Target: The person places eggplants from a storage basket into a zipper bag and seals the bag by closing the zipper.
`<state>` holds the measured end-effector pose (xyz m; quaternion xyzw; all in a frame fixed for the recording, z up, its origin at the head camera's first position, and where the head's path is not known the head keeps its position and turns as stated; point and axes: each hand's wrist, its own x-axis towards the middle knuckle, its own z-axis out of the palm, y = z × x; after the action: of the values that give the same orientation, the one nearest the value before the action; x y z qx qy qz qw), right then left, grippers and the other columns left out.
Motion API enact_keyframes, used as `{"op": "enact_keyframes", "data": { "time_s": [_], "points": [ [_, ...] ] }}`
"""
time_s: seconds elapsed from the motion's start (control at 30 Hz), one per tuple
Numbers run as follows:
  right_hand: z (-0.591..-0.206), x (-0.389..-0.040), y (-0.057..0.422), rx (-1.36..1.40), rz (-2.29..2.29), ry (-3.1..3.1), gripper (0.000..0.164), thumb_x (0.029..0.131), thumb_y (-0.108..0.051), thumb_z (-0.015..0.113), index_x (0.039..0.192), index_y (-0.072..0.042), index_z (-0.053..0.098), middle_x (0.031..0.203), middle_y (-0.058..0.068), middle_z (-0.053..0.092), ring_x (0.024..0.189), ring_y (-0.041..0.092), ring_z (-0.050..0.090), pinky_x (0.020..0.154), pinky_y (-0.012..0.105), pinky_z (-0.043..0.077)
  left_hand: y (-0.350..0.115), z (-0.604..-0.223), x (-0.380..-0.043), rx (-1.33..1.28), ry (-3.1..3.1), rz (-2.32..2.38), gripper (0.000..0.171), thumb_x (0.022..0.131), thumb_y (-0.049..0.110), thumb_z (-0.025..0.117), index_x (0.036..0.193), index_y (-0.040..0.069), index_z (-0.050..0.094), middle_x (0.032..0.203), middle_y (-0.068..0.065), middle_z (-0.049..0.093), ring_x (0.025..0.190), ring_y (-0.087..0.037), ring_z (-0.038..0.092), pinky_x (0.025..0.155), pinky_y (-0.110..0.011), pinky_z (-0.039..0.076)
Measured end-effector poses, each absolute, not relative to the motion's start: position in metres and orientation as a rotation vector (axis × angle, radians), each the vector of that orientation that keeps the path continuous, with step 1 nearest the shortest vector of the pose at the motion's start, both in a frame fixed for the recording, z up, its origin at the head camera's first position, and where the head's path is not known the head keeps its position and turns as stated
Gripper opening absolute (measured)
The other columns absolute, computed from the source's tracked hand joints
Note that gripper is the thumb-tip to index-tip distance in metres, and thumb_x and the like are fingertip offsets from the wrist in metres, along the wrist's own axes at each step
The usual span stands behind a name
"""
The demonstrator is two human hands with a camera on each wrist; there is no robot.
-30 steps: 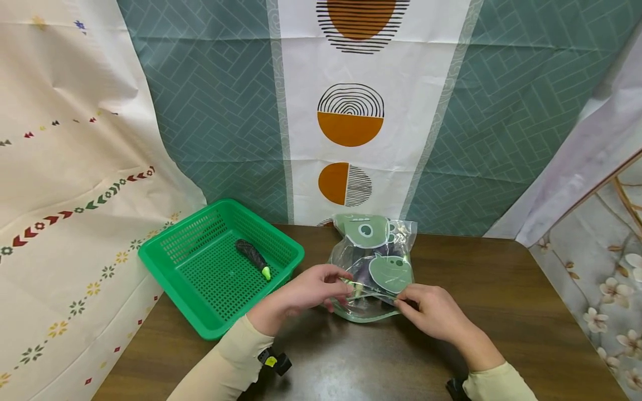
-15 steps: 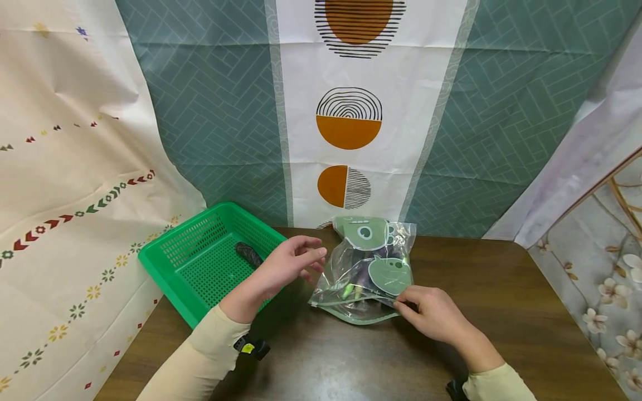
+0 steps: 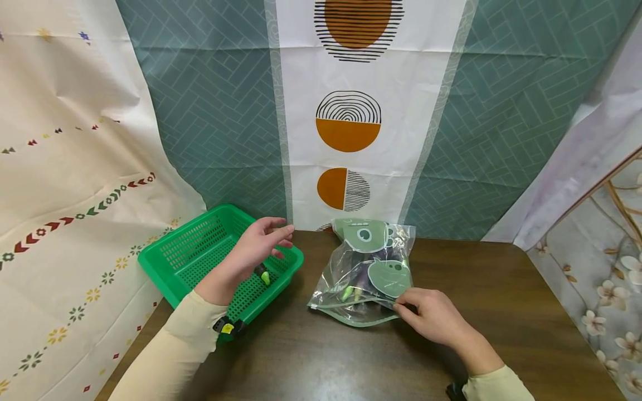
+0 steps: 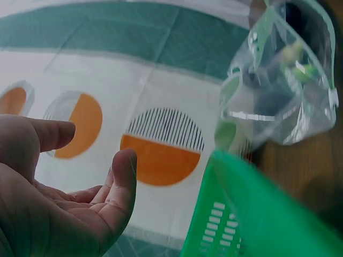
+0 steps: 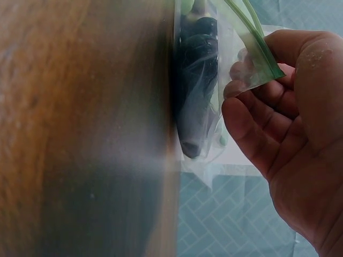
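My left hand (image 3: 251, 249), fingers loosely bent and holding nothing, hovers over the green basket (image 3: 161, 266). Partly hidden behind it, a dark eggplant (image 3: 262, 274) with a bright green stem end lies in the basket. On the table, a clear zip bag (image 3: 388, 278) with green cartoon prints lies with its mouth facing me. Inside it are dark eggplants (image 5: 197, 80) with pale green ends. The thumb and fingers of my right hand (image 3: 432, 316) pinch the right corner of the bag's mouth. A white slider (image 4: 333, 97) sits at the bag's other corner.
The brown wooden table (image 3: 321, 362) extends in front of the bag and to its right. A patterned cloth (image 3: 346, 133) hangs behind the table. Other printed cloths hang at the left (image 3: 75, 167) and right (image 3: 607, 278).
My left hand has left the bag's left side and moved left to above the basket, covering part of the eggplant. My right hand stays at the bag's corner.
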<state>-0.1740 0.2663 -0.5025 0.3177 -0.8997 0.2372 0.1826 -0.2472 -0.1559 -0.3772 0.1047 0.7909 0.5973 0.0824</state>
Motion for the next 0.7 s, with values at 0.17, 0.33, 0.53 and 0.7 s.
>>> {"op": "enact_keyframes", "data": {
  "time_s": [0.17,0.33,0.53,0.7],
  "points": [
    [-0.502,-0.175,0.268,0.894,0.675,-2.533,0.018,0.093,-0.010,0.088,0.094,-0.027,0.082,0.091,-0.024,0.071,0.077,-0.007,0.062,0.066,0.029,0.057,-0.169,-0.377,-0.261,0.276,2.403,1.746,0.075,0.115,0.038,0.063,0.167,-0.008,0.036,0.144,-0.028,0.064,0.128,-0.046,0.069,0.091,-0.041,0.064],
    [-0.504,-0.174,0.269,0.889,0.680,-2.534,0.019,0.093,-0.010,0.089,0.094,-0.027,0.082,0.090,-0.024,0.071,0.077,-0.007,0.061,0.066,0.028,0.056,-0.183,-0.380,-0.273,0.215,2.377,1.759,0.075,0.117,0.037,0.061,0.168,-0.009,0.032,0.151,-0.031,0.058,0.133,-0.046,0.066,0.094,-0.041,0.064],
    [-0.504,-0.175,0.268,0.902,0.670,-2.514,0.020,0.092,-0.009,0.089,0.093,-0.027,0.082,0.090,-0.024,0.071,0.077,-0.007,0.062,0.065,0.028,0.056,-0.195,-0.383,-0.285,0.106,2.404,1.727,0.077,0.117,0.038,0.059,0.169,-0.010,0.029,0.153,-0.032,0.055,0.134,-0.045,0.065,0.101,-0.044,0.063],
    [-0.504,-0.174,0.266,0.897,0.674,-2.519,0.019,0.092,-0.009,0.089,0.093,-0.027,0.082,0.090,-0.024,0.071,0.077,-0.007,0.062,0.066,0.028,0.056,-0.205,-0.391,-0.292,0.013,2.433,1.659,0.084,0.117,0.038,0.059,0.172,-0.010,0.017,0.157,-0.036,0.050,0.140,-0.047,0.061,0.111,-0.054,0.057]
  ]
}}
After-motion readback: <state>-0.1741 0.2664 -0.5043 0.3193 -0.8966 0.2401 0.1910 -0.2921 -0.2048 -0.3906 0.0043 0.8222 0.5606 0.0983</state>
